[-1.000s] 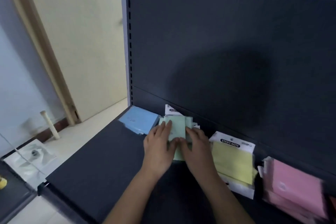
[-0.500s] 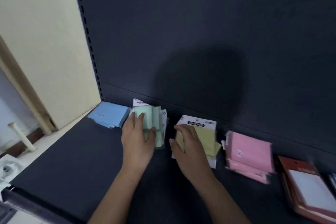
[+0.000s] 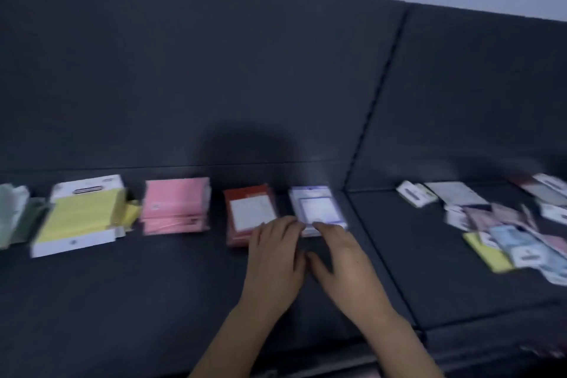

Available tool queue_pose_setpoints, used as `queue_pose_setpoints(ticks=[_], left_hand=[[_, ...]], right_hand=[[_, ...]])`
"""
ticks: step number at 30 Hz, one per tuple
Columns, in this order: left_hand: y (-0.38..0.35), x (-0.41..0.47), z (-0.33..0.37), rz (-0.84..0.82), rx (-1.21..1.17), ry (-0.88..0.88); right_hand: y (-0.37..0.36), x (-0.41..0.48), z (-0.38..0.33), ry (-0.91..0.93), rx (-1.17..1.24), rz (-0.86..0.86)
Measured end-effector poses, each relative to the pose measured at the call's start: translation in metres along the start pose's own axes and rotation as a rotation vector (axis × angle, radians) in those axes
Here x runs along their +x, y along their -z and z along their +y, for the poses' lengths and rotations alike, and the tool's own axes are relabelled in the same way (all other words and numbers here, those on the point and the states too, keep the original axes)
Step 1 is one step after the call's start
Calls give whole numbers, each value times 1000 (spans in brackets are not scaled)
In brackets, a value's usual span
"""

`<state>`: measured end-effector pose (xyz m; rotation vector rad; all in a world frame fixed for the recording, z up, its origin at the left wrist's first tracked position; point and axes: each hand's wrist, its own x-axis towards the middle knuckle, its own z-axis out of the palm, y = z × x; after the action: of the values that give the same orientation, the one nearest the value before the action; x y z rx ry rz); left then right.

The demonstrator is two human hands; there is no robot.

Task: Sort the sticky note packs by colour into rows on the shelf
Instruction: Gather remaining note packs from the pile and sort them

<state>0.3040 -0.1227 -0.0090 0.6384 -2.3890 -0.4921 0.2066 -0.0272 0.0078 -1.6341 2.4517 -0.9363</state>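
Both flat — left hand (image 3: 273, 258) at red pack (image 3: 248, 209) | right hand (image 3: 340, 261) at purple pack (image 3: 316, 205)

left hand (image 3: 276, 258) flat, right hand (image 3: 340, 258) flat, fingers (image 3: 283, 225) straight

Five stacks of sticky note packs lie flat in a line along the back of the dark shelf (image 3: 122, 285). The green packs (image 3: 12, 215) are at the far left, cut off by the frame edge. Next come the yellow packs (image 3: 82, 215), loosely fanned, with white header cards. Then come the pink packs (image 3: 176, 205), the red packs (image 3: 250, 212) with a white panel, and the purple-edged packs (image 3: 317, 209) beside the shelf seam. Right of the seam lies a mixed heap (image 3: 506, 230) of overlapping yellow, blue, pink and white packs, blurred.
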Motion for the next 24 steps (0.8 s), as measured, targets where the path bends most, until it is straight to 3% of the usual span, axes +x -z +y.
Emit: queue_pose_setpoints(ticks=[6, 9, 24], left_hand=[[-80, 20, 125, -277, 41, -201], [-106, 31, 160, -337, 46, -294], [-197, 114, 205, -435, -13, -359]], right_hand=[[100, -85, 109, -341, -171, 129], [125, -112, 138, -470, -178, 222], [164, -105, 231, -697, -261, 348]])
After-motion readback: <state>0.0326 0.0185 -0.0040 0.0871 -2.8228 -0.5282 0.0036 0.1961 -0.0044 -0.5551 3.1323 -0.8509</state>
